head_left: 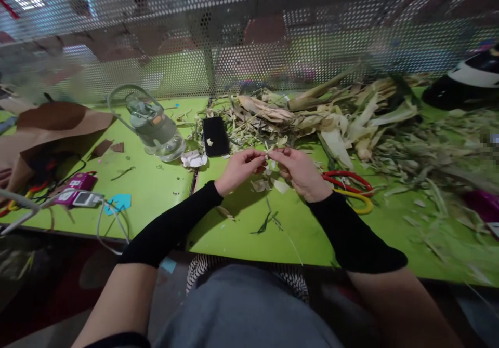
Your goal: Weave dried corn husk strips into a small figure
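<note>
Over the green table (234,239), my two hands meet fingertip to fingertip around a small pale piece of corn husk (267,150). My left hand (239,170) pinches it from one side. On the other side my right hand (302,173) is closed on it as well, its lower fingers curled in. Cut husk scraps (279,185) lie just beneath the hands. A knotted green strip (268,221) rests nearer to me. Right of my right wrist are scissors, with a red handle loop (351,180) and a yellow one; their blades are hidden.
A heap of dry husks (343,119) spreads across the back and right. Left of it lie a black phone (215,137), crumpled white paper (194,159) and a clear bottle (156,132). Farther left are a purple device (78,188) with a white cable and a brown paper bag (74,122). A perforated metal screen (167,52) stands behind.
</note>
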The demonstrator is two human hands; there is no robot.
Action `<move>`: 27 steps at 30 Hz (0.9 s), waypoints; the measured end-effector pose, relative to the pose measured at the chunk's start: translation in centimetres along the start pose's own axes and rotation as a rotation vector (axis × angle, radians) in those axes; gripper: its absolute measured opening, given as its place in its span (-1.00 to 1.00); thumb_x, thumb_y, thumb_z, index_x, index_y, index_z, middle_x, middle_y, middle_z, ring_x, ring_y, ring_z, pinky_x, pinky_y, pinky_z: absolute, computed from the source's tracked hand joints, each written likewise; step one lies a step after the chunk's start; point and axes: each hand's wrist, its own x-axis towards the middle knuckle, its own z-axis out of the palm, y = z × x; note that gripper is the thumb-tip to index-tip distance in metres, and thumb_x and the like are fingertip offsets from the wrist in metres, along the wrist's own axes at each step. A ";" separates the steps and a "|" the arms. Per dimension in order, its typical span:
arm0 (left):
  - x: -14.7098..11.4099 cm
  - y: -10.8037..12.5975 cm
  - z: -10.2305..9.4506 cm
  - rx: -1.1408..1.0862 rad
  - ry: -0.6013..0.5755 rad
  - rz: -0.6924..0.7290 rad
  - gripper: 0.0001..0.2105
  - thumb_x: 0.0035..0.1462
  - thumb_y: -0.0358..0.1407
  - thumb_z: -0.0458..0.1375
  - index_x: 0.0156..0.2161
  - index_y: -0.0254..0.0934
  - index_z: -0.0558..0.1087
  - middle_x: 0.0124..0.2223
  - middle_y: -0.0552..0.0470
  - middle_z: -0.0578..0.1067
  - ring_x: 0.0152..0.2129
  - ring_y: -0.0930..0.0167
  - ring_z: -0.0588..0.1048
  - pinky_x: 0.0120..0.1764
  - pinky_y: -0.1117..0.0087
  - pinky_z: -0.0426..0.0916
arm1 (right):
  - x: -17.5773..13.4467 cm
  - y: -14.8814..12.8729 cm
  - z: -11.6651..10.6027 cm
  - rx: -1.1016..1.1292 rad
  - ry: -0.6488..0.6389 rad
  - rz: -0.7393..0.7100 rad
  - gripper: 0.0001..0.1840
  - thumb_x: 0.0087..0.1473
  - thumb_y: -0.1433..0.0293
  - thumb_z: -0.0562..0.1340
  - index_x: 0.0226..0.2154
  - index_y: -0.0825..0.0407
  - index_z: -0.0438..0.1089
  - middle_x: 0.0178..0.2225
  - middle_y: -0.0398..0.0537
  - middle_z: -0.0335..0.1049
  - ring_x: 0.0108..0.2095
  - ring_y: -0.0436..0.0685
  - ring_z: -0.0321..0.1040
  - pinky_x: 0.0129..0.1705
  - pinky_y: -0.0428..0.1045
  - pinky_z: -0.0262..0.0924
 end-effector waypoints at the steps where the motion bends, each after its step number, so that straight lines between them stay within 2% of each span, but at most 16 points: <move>1: 0.0 0.1 -0.1 0.009 -0.019 -0.004 -0.95 0.22 -0.46 0.18 -0.30 -0.37 0.45 -0.42 0.11 0.51 -0.53 0.60 0.44 -0.34 0.49 0.32 | 0.0 -0.2 -0.1 0.044 -0.016 0.050 -0.55 -0.17 0.08 0.51 -0.46 0.03 0.37 -0.66 -0.37 0.01 -0.66 -0.14 -0.20 -0.65 -0.10 -0.31; 5: -0.1 0.2 -0.5 0.080 -0.056 0.015 -0.95 0.19 -0.46 0.21 -0.27 -0.36 0.41 -0.39 0.11 0.50 -0.50 0.58 0.45 -0.32 0.46 0.34 | -0.2 -0.7 -0.2 0.137 -0.053 0.142 -0.52 -0.26 0.15 0.56 -0.48 0.03 0.35 -0.67 -0.41 -0.08 -0.66 -0.17 -0.29 -0.64 -0.09 -0.45; 9: -0.1 -0.4 -0.2 0.162 0.027 0.112 -0.83 0.15 -0.48 0.22 -0.21 -0.30 0.32 -0.39 0.16 0.44 -0.47 0.57 0.46 -0.32 0.49 0.36 | -0.3 -0.8 -0.1 0.137 -0.051 0.163 -0.51 -0.26 0.14 0.57 -0.48 0.04 0.35 -0.67 -0.41 -0.08 -0.66 -0.18 -0.28 -0.64 -0.10 -0.45; 13: -0.4 -0.7 -0.1 0.215 0.036 0.200 -0.78 0.19 -0.34 0.24 -0.12 -0.26 0.29 -0.32 0.11 0.48 -0.43 0.54 0.49 -0.32 0.48 0.37 | -0.3 -0.8 0.0 0.110 -0.022 0.168 -0.51 -0.22 0.12 0.56 -0.49 0.03 0.34 -0.67 -0.39 -0.06 -0.67 -0.18 -0.26 -0.64 -0.09 -0.44; 15: -0.5 -0.5 -0.2 0.262 0.042 0.231 -0.77 0.19 -0.35 0.23 -0.09 -0.26 0.31 -0.31 0.10 0.48 -0.46 0.55 0.47 -0.35 0.49 0.34 | -0.3 -0.6 0.0 0.093 -0.008 0.176 -0.51 -0.21 0.12 0.56 -0.50 0.02 0.32 -0.67 -0.39 -0.05 -0.67 -0.18 -0.25 -0.64 -0.09 -0.45; 19: -0.6 -0.1 -0.5 0.344 0.030 0.296 -0.84 0.14 -0.51 0.14 -0.16 -0.30 0.40 -0.25 0.05 0.53 -0.39 0.55 0.48 -0.29 0.50 0.34 | -0.3 -0.4 0.0 0.068 -0.005 0.177 -0.52 -0.19 0.13 0.55 -0.50 0.02 0.31 -0.65 -0.38 -0.03 -0.67 -0.18 -0.26 -0.63 -0.08 -0.44; 22: -0.4 -0.3 -0.9 0.301 0.004 0.298 -0.92 0.22 -0.40 0.11 -0.20 -0.32 0.44 -0.27 0.03 0.54 -0.37 0.54 0.47 -0.25 0.48 0.35 | -0.4 -0.4 0.0 0.042 0.004 0.157 -0.53 -0.18 0.12 0.54 -0.49 0.03 0.33 -0.65 -0.36 0.00 -0.66 -0.17 -0.23 -0.63 -0.08 -0.42; 24: -0.1 -0.5 -1.1 0.266 -0.001 0.293 -0.88 0.24 -0.28 0.16 -0.23 -0.33 0.45 -0.33 0.05 0.52 -0.42 0.54 0.44 -0.26 0.47 0.34 | -0.5 -0.6 0.1 0.030 0.009 0.152 -0.52 -0.22 0.12 0.55 -0.50 0.03 0.33 -0.65 -0.36 0.02 -0.67 -0.17 -0.22 -0.63 -0.08 -0.42; 27: 0.1 -0.7 -1.3 0.250 -0.033 0.281 -0.87 0.18 -0.30 0.25 -0.22 -0.32 0.44 -0.32 0.06 0.52 -0.41 0.55 0.46 -0.25 0.47 0.36 | -0.6 -0.7 0.2 0.056 -0.006 0.165 -0.51 -0.26 0.13 0.56 -0.52 0.02 0.31 -0.67 -0.38 -0.01 -0.67 -0.18 -0.24 -0.64 -0.09 -0.43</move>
